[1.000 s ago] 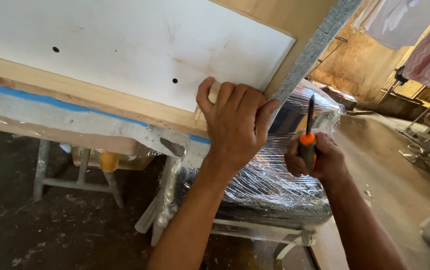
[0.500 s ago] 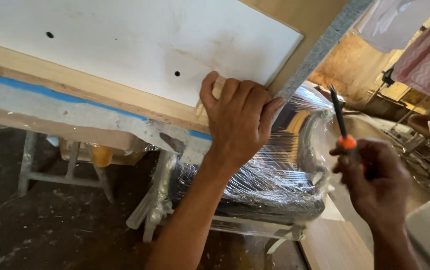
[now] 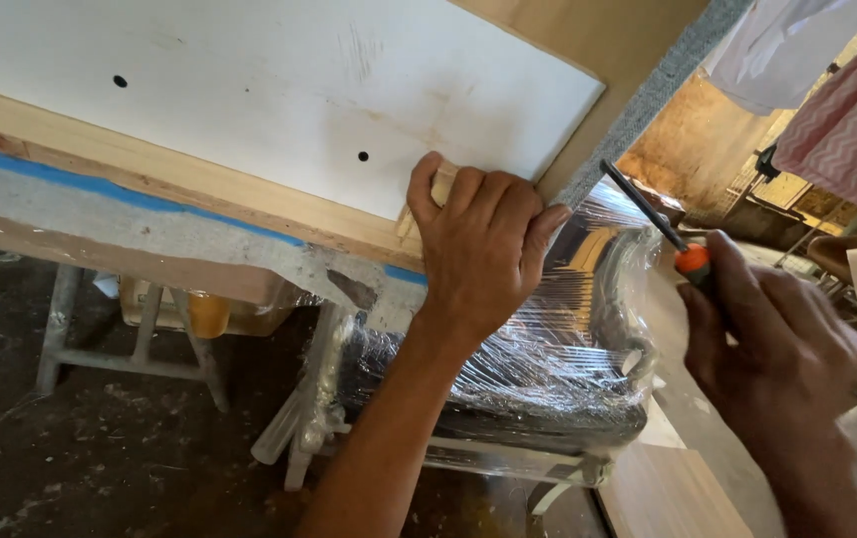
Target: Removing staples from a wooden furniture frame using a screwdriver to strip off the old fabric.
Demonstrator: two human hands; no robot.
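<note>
My left hand (image 3: 483, 249) presses a small wooden block (image 3: 440, 189) against the lower corner of a white board (image 3: 279, 100) framed in light wood; the fingers wrap over the block and hide most of it. My right hand (image 3: 777, 349) is off to the right, closed around a screwdriver (image 3: 660, 229) with an orange handle and a dark shaft. The shaft points up and left toward the board's corner, but its tip stays clear of the wood.
Under the board runs a grey edge with blue tape (image 3: 149, 199). Below my left arm sits a chair wrapped in clear plastic film (image 3: 538, 379). A metal stool (image 3: 130, 339) stands on the dirty floor at left. Cloth (image 3: 847, 110) hangs at upper right.
My right hand with the screwdriver swung out to the right away from the board, then tilted the shaft back toward the corner. My left hand stayed on the block.
</note>
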